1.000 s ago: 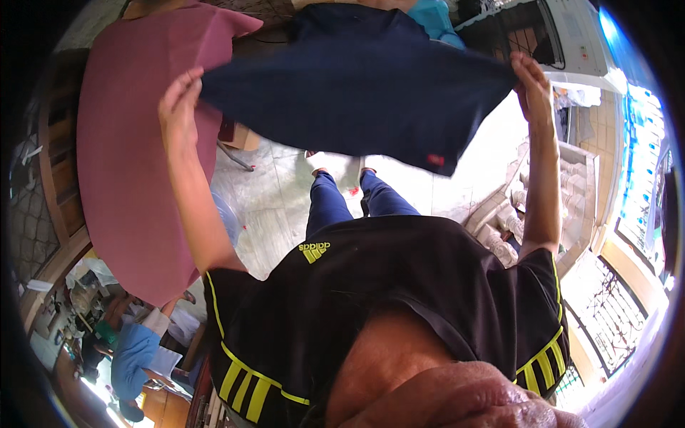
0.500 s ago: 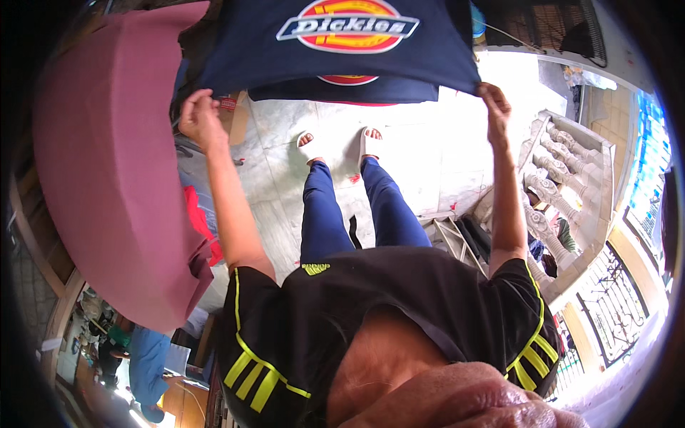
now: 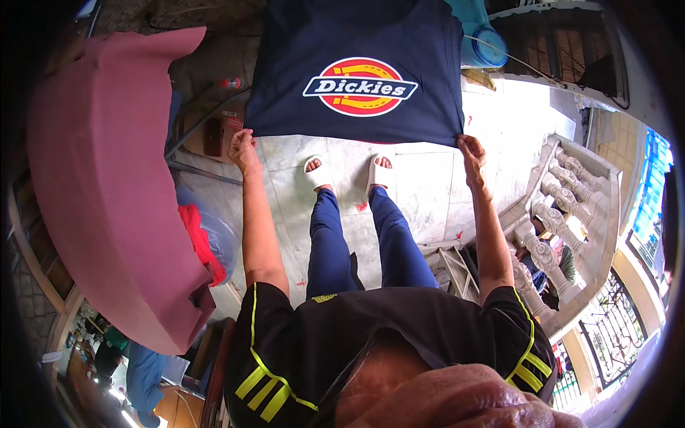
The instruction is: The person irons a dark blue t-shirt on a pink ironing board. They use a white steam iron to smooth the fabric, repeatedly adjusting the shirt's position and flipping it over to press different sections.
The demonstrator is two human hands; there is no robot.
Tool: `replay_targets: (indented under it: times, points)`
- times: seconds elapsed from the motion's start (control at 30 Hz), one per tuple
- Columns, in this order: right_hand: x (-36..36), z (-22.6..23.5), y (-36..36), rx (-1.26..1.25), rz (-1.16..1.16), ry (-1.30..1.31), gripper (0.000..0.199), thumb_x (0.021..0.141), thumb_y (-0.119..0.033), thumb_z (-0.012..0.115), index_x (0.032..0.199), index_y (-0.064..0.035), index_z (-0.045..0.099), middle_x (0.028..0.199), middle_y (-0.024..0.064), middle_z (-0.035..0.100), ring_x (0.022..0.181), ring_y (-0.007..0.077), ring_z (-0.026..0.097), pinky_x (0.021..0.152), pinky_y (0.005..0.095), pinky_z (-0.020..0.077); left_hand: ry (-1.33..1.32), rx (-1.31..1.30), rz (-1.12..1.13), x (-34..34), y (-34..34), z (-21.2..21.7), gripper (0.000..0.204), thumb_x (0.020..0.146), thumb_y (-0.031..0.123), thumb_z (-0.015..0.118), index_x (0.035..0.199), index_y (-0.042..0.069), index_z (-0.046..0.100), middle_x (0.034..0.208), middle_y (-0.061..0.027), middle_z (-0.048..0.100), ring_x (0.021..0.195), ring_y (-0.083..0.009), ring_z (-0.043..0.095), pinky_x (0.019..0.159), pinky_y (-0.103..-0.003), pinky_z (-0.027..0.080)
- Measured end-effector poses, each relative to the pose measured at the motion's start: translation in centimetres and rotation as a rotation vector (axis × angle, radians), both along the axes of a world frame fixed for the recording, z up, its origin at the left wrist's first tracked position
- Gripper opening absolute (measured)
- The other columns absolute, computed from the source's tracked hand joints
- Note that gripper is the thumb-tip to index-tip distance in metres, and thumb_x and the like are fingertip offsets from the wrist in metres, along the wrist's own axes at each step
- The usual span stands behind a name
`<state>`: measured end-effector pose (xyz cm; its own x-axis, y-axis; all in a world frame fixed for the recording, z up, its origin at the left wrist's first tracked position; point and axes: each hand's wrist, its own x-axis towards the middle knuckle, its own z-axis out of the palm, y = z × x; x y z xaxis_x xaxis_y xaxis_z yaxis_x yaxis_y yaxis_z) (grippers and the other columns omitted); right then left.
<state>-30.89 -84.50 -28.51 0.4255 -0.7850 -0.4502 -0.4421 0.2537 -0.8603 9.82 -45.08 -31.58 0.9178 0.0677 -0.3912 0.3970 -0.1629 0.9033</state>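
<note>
A dark navy cloth panel (image 3: pixel 285 93) with a round red and yellow printed emblem is stretched out in front of me, printed side up. My left hand (image 3: pixel 244 150) is closed in a pinch on its near left corner. At the near right corner, my right hand (image 3: pixel 472 155) pinches the cloth the same way. The near edge runs almost straight between my two hands, just beyond my feet in white sandals. Whatever lies beneath the panel is hidden now.
A large mauve sheet (image 3: pixel 107 178) hangs at the left, with red cloth (image 3: pixel 200 242) beside it. Behind the panel at right stands a blue container (image 3: pixel 489 46). A cardboard box (image 3: pixel 221 128) is near my left hand, and a white balustrade (image 3: pixel 549 221) rises at right.
Both hands have come nearer to me and closer together, drawing the cloth's near edge down. A second printed navy piece, seen below it before, is now covered.
</note>
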Motion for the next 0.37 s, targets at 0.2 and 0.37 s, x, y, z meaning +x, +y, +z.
replay_targets:
  times: [0.2,0.37]
  points:
    - [2.6,1.9,0.1,-0.31,0.15,0.382,0.043,0.09,-0.013,0.074,0.13,-0.0042,0.063,0.13,0.0156,0.062,0.116,0.0291,0.062,0.103,0.041,0.0473,-0.388,0.11,-0.061,-2.5,-3.5,0.5,0.037,0.089,0.019,0.071,0.124,0.01,0.063,0.134,-0.0096,0.056,0.124,-0.0288,0.052,0.102,-0.048,0.042]
    - [7.4,4.4,1.2,-0.755,0.476,0.366,0.054,0.087,-0.013,0.072,0.139,-0.0122,0.056,0.143,0.0151,0.052,0.133,0.0374,0.048,0.111,0.0502,0.0388,-0.865,0.584,-0.505,-6.4,-9.9,8.2,0.045,0.083,0.026,0.076,0.125,0.015,0.065,0.136,-0.0134,0.053,0.124,-0.0383,0.051,0.104,-0.051,0.041]
